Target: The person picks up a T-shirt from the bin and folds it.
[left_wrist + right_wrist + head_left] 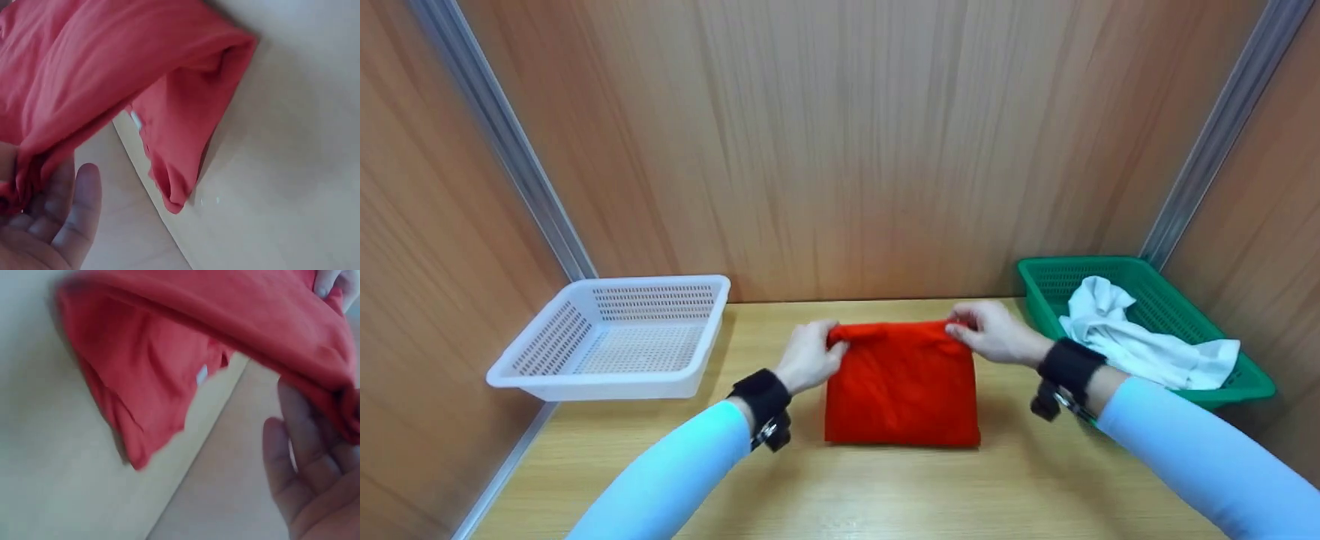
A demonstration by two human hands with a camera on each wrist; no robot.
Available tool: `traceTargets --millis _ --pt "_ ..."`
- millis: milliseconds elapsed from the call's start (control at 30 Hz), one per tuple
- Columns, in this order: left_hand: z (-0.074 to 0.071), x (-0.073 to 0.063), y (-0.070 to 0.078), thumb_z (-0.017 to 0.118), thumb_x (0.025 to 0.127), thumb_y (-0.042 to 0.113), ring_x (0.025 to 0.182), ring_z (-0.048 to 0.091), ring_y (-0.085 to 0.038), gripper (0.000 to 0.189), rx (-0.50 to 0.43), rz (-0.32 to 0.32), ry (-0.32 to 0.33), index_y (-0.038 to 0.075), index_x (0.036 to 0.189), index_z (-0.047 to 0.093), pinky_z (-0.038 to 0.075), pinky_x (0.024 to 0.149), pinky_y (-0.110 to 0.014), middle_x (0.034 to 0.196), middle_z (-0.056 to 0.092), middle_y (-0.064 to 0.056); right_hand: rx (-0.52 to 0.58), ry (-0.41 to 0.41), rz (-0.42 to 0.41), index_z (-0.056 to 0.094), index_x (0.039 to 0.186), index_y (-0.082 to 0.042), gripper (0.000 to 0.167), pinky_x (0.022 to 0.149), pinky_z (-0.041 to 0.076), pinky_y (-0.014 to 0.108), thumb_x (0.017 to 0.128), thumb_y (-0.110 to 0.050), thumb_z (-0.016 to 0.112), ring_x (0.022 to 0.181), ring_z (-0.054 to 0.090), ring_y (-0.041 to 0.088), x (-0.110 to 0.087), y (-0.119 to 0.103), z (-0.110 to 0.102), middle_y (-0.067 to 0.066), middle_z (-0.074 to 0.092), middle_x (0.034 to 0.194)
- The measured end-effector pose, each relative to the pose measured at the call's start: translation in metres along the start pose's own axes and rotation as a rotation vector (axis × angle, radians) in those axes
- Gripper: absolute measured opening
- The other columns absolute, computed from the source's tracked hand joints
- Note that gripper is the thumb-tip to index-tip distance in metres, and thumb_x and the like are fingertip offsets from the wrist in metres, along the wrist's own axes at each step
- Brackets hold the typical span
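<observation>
A folded red garment [901,390] is held up by its far edge, its lower edge close to the wooden table. At its upper left corner, my left hand [810,354] pinches the fabric between thumb and fingers. My right hand [996,331] grips the opposite upper corner, so the edge is stretched between both hands. In the left wrist view, the left hand [56,225] has bunched cloth in its grasp, and a lower layer hangs beneath. A small white label [202,374] shows on that lower layer in the right wrist view.
To the left stands a white perforated basket [615,390]. A green basket [1117,262] at the right holds a crumpled white cloth [1140,341]. Wood panels [870,150] enclose the table [840,495] at the back and sides.
</observation>
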State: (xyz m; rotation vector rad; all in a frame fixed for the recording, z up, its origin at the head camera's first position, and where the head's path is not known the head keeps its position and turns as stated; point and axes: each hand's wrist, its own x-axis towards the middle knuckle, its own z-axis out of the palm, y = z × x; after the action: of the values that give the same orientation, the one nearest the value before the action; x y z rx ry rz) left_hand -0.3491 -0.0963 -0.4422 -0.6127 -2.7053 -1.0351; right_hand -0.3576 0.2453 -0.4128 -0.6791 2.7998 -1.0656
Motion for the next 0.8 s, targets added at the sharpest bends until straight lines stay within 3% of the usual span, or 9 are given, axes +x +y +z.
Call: traceTargets --millis 100,200,333,400,467,567,633,700,800 --pt "0.007 0.023 -0.003 0.071 0.102 0.008 0.079 0.063 -0.024 0.006 0.046 -0.050 0.064 0.004 0.097 0.071 0.053 0.074 -0.036 0.085 0.071 -0.008 -0.068 0.043 0.077 0.077 0.121 -0.005 0.016 0.074 0.054 0.028 0.111 -0.015 0.069 0.084 0.065 0.023 0.025 0.004 -0.002 0.013 0.077 0.101" --pt "0.015 0.042 -0.006 0.072 0.104 0.012 0.095 0.071 -0.033 0.012 0.065 -0.148 0.083 0.003 0.111 0.073 0.060 0.087 -0.043 0.103 0.079 -0.016 -0.136 0.076 0.129 0.077 0.121 -0.003 0.017 0.071 0.052 0.027 0.109 -0.014 0.070 0.083 0.064 0.025 0.045 0.009 0.001 0.016 0.076 0.100" --pt "0.026 0.054 -0.009 0.072 0.106 0.018 0.113 0.073 -0.039 0.031 0.115 -0.291 0.041 0.004 0.134 0.068 0.062 0.102 -0.049 0.124 0.079 -0.020 -0.201 0.096 0.190 0.076 0.127 -0.004 0.022 0.075 0.055 0.030 0.108 -0.011 0.069 0.090 0.066 0.030 0.062 0.015 0.011 0.019 0.077 0.107" --pt "0.033 0.054 -0.009 0.073 0.106 0.023 0.120 0.073 -0.042 0.044 0.160 -0.324 0.005 0.006 0.145 0.062 0.061 0.108 -0.052 0.136 0.075 -0.022 -0.243 0.111 0.207 0.074 0.133 -0.005 0.026 0.080 0.059 0.036 0.108 -0.009 0.067 0.095 0.068 0.032 0.066 0.015 0.020 0.019 0.077 0.113" --pt "0.042 0.051 -0.007 0.075 0.105 0.029 0.132 0.069 -0.045 0.058 0.205 -0.313 -0.042 0.008 0.156 0.056 0.058 0.116 -0.055 0.151 0.066 -0.023 -0.323 0.128 0.184 0.071 0.138 -0.006 0.031 0.088 0.063 0.042 0.107 -0.008 0.066 0.101 0.071 0.034 0.066 0.014 0.030 0.018 0.079 0.121" --pt "0.056 0.043 -0.003 0.072 0.107 0.039 0.154 0.053 -0.049 0.073 0.296 -0.216 -0.161 0.011 0.169 0.045 0.050 0.126 -0.062 0.173 0.046 -0.025 -0.439 0.106 0.076 0.069 0.141 -0.005 0.036 0.100 0.064 0.055 0.106 -0.014 0.067 0.114 0.074 0.039 0.059 0.013 0.052 0.020 0.079 0.130" --pt "0.065 0.037 0.000 0.066 0.109 0.046 0.164 0.040 -0.051 0.075 0.368 -0.128 -0.254 0.015 0.173 0.041 0.043 0.130 -0.068 0.181 0.034 -0.024 -0.502 0.020 -0.018 0.065 0.147 -0.001 0.048 0.112 0.058 0.064 0.107 -0.027 0.069 0.132 0.069 0.046 0.052 0.014 0.068 0.025 0.072 0.146" --pt "0.073 0.031 0.000 0.060 0.109 0.059 0.171 0.028 -0.051 0.081 0.451 -0.062 -0.344 0.021 0.177 0.035 0.035 0.133 -0.072 0.186 0.025 -0.021 -0.516 -0.107 -0.066 0.058 0.157 0.000 0.071 0.122 0.049 0.070 0.105 -0.047 0.071 0.149 0.057 0.051 0.045 0.015 0.084 0.028 0.060 0.162" --pt "0.082 0.021 -0.003 0.053 0.102 0.079 0.175 0.017 -0.049 0.096 0.561 -0.030 -0.455 0.029 0.180 0.027 0.022 0.137 -0.075 0.190 0.016 -0.017 -0.541 -0.285 -0.036 0.039 0.174 -0.010 0.108 0.134 0.033 0.074 0.095 -0.075 0.072 0.169 0.032 0.051 0.038 0.020 0.104 0.024 0.033 0.183"
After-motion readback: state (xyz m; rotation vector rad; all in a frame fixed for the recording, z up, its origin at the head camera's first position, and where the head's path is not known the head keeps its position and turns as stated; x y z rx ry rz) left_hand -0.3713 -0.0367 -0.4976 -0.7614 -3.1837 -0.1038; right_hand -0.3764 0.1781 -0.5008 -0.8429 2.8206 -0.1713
